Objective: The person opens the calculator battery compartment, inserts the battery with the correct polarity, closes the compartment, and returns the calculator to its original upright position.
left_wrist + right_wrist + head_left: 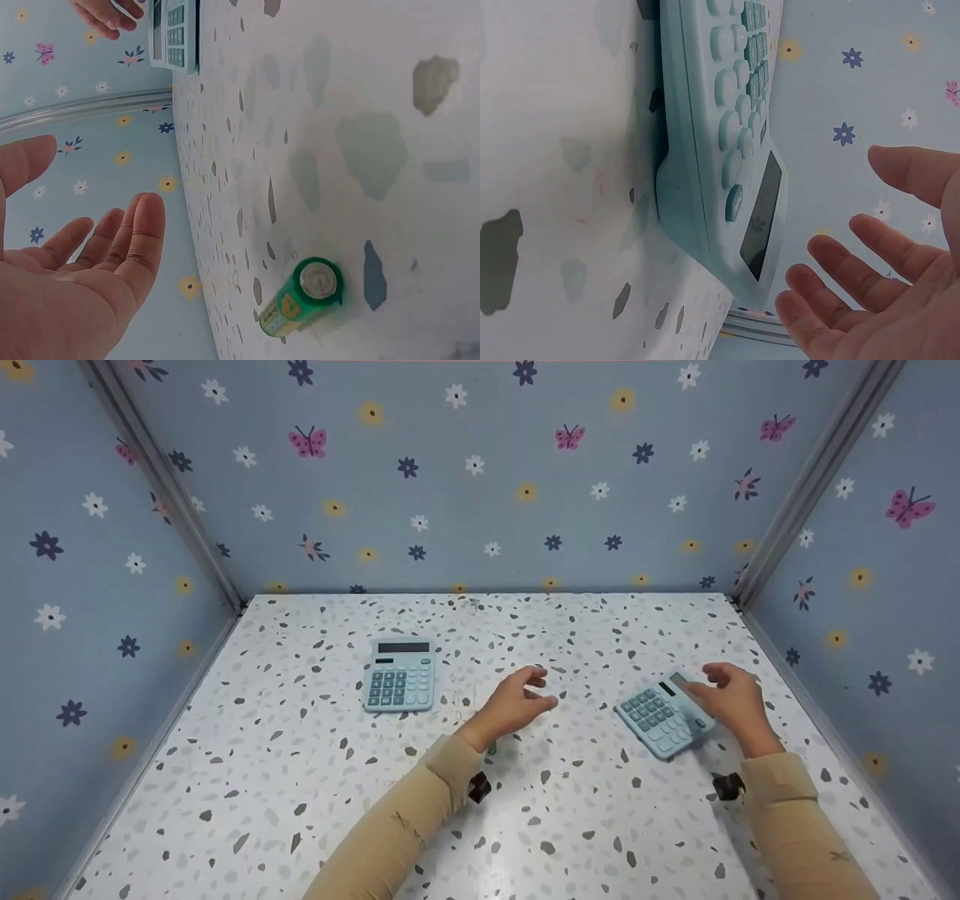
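Observation:
A pale blue calculator (666, 714) lies turned at an angle on the right side of the speckled table. My right hand (731, 701) hovers at its screen end, thumb over the screen in the head view; the right wrist view shows relaxed fingers (832, 262) apart from the calculator (705, 135). Left of centre, a second blue calculator (401, 675) sits upright to the view. Between the two calculators, my left hand (514, 701) is raised with loosely bent fingers and holds nothing. Below it lies a green battery (300, 296), mostly hidden by the left wrist in the head view.
Blue walls (480, 472) with flowers and butterflies enclose the white speckled table (300, 810) at the back and both sides. Metal strips (810, 480) run along the corners. Dark wrist cameras (727, 786) hang beneath the sleeves.

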The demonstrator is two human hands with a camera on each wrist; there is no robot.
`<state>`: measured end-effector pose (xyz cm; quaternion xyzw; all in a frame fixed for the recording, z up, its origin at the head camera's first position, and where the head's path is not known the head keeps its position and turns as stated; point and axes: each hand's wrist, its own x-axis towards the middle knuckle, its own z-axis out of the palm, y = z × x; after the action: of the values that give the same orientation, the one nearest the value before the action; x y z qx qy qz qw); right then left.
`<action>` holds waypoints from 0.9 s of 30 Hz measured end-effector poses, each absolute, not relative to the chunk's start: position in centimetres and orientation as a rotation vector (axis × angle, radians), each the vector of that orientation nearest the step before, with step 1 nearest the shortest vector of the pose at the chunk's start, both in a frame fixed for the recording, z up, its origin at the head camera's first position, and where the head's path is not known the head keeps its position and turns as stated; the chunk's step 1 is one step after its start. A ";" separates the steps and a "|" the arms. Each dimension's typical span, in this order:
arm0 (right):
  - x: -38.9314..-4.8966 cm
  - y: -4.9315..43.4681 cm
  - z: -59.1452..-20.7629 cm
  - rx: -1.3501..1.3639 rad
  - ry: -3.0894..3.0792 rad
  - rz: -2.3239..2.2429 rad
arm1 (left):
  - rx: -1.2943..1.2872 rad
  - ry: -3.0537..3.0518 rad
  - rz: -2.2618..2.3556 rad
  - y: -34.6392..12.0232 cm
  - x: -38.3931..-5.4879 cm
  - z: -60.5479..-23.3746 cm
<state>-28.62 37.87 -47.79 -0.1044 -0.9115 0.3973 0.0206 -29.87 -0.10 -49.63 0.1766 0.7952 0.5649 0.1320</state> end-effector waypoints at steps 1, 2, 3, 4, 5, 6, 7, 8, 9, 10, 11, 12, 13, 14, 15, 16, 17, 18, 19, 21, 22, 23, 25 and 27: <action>-28.7 37.9 -47.8 -0.339 -2.829 1.231 | 0.509 2.305 1.641 0.1 -29.9 -49.6; -28.8 37.9 -47.9 -0.352 -2.831 1.229 | 0.506 2.307 1.640 0.3 -29.8 -49.6; -28.9 38.0 -47.9 -0.366 -2.833 1.229 | 0.503 2.308 1.637 0.5 -29.8 -49.5; -29.0 38.0 -48.0 -0.377 -2.834 1.228 | 0.500 2.309 1.635 0.7 -29.8 -49.5; -29.0 38.1 -48.1 -0.385 -2.835 1.224 | 0.498 2.314 1.631 0.9 -29.8 -49.5; -29.0 38.1 -48.2 -0.387 -2.836 1.221 | 0.498 2.319 1.628 1.2 -29.9 -49.5; -29.0 38.2 -48.2 -0.388 -2.836 1.218 | 0.499 2.318 1.630 1.4 -29.9 -49.6; -29.0 38.3 -48.3 -0.385 -2.836 1.216 | 0.497 2.318 1.630 1.6 -29.8 -49.6; -29.0 38.5 -48.4 -0.375 -2.842 1.211 | 0.492 2.317 1.630 1.8 -29.8 -49.7; -28.9 38.6 -48.5 -0.360 -2.848 1.203 | 0.490 2.318 1.629 2.0 -29.8 -49.8; -28.8 38.7 -48.6 -0.349 -2.853 1.200 | 0.485 2.317 1.630 2.2 -29.7 -49.9; -28.7 38.8 -48.7 -0.339 -2.860 1.198 | 0.481 2.316 1.631 2.3 -29.7 -50.1; -28.7 38.9 -48.8 -0.336 -2.866 1.195 | 0.478 2.315 1.630 2.5 -29.7 -50.2; -28.7 39.0 -48.8 -0.336 -2.874 1.193 | 0.473 2.317 1.626 2.7 -29.7 -50.3; -28.7 39.1 -48.9 -0.343 -2.883 1.194 | 0.469 2.316 1.624 2.8 -29.7 -50.4; -28.7 39.1 -48.9 -0.356 -2.888 1.197 | 0.468 2.315 1.622 3.0 -29.7 -50.6; -28.7 39.2 -49.0 -0.370 -2.892 1.201 | 0.465 2.312 1.621 3.2 -29.7 -50.7; -28.7 39.2 -49.0 -0.381 -2.898 1.200 | 0.462 2.310 1.618 3.3 -29.7 -50.8; -28.7 39.3 -49.0 -0.392 -2.903 1.200 | 0.461 2.305 1.616 3.5 -29.8 -50.9; -28.8 39.3 -49.1 -0.407 -2.914 1.197 | 0.461 2.299 1.610 3.8 -29.8 -51.0; -28.8 39.3 -49.1 -0.406 -2.920 1.194 | 0.463 2.300 1.601 4.0 -29.8 -51.0; -28.8 39.4 -49.2 -0.404 -2.927 1.190 | 0.462 2.303 1.591 4.1 -29.9 -51.1; -28.8 39.4 -49.3 -0.402 -2.941 1.186 | 0.464 2.306 1.575 4.4 -29.9 -51.1; -28.8 39.5 -49.4 -0.401 -2.957 1.183 | 0.463 2.313 1.556 4.8 -30.0 -51.2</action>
<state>-28.84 39.53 -49.43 -0.1248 -0.9207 0.3683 -0.0340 -29.97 4.80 -51.21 0.1618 0.8083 0.5438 0.1571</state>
